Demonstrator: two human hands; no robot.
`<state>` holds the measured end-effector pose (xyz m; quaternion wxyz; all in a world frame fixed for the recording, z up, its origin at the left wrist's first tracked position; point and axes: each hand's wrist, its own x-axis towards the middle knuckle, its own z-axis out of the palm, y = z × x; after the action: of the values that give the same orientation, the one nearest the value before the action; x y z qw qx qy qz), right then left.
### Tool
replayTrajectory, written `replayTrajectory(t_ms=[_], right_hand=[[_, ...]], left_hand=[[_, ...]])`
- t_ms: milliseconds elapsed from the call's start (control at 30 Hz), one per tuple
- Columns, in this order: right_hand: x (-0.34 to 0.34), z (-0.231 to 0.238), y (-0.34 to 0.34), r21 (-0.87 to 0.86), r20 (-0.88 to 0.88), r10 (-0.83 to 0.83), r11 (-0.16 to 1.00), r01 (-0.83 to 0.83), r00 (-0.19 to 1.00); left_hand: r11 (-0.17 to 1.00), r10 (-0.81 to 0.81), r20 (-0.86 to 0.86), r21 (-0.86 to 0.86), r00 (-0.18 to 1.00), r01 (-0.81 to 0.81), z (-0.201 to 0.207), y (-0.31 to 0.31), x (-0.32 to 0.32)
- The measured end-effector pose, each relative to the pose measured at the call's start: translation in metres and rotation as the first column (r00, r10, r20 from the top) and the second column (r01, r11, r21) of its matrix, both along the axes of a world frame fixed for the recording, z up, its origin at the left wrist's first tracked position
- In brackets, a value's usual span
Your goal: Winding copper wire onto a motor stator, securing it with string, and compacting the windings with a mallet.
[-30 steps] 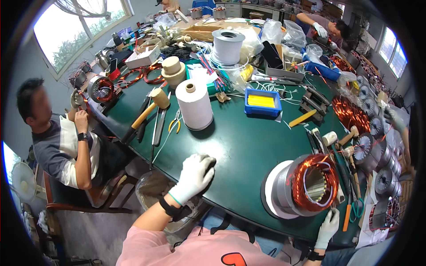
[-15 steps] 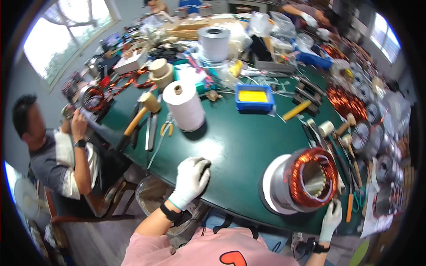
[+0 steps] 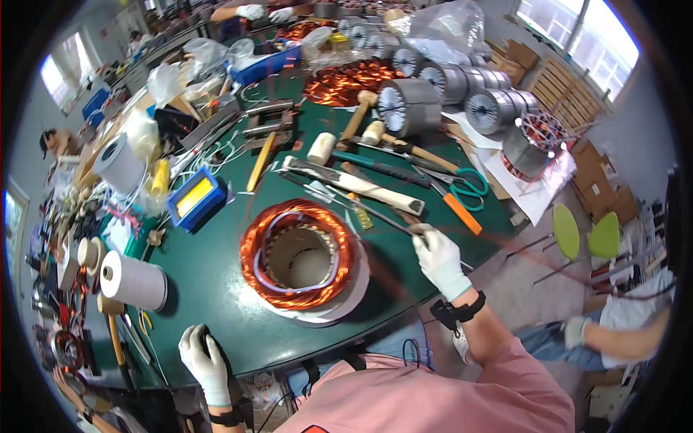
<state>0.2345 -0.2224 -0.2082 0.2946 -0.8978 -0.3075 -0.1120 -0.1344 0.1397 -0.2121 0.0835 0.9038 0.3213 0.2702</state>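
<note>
A motor stator point(image 3: 299, 256) with an orange-red copper winding ring stands on a round white base point(image 3: 339, 312) in front of me. Its bore faces up toward me. My right hand point(image 3: 439, 263), in a white glove, is closed around a thin metal rod point(image 3: 382, 218) to the right of the stator; the rod's other end shows past my palm. Over the table's near edge, left of the stator, my gloved left hand point(image 3: 204, 361) holds nothing, its fingers loosely bent and apart. Between rod and stator lies a small yellowish strip point(image 3: 363, 216).
Mallets point(image 3: 322, 148), a pale flat bar point(image 3: 361, 184), green-handled scissors point(image 3: 469, 189) and an orange-handled tool point(image 3: 462, 211) lie beyond my right hand. Steel stator cores point(image 3: 410, 106) stand behind them. A blue box point(image 3: 196, 200) and a white thread spool point(image 3: 133, 280) are to the left.
My view has swung right, so the stator now appears nearer the middle. My right hand has moved from beside the stator to the rod and closed on it. My left hand stays by the table edge.
</note>
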Motion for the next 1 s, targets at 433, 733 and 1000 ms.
replayTrajectory(t_ms=[433, 733, 1000], right_hand=[[0.051, 0.002, 0.020, -0.230, 0.005, 0.128, 0.965, -0.124, 0.992], [0.030, 0.016, 0.006, -0.237, -0.058, 0.235, 0.941, -0.242, 0.970], [0.045, 0.068, 0.034, -0.176, 0.220, 0.289, 0.951, -0.253, 0.932]], left_hand=[[1.000, 0.013, -0.017, 0.022, 1.000, -0.012, -0.010, -0.003, -0.003], [0.998, 0.051, 0.005, -0.035, 0.999, -0.051, -0.009, -0.014, -0.001], [0.996, 0.079, -0.029, -0.031, 0.996, -0.080, -0.008, -0.016, -0.008]])
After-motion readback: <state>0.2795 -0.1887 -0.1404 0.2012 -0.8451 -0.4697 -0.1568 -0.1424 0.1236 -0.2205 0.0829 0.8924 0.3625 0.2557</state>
